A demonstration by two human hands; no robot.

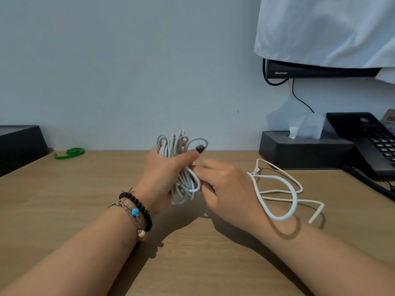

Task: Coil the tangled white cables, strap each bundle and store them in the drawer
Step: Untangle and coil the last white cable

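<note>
My left hand grips a coiled bundle of white cable upright above the wooden desk, thumb across its middle. My right hand pinches the lower loops of that bundle from the right. A second white cable lies loose on the desk to the right and drapes over my right wrist. A green strap lies at the back left of the desk. No drawer is in view.
A black box stands at the far left. At the back right sit a black tissue box and a black desk phone. Above them hangs a monitor under a white cloth.
</note>
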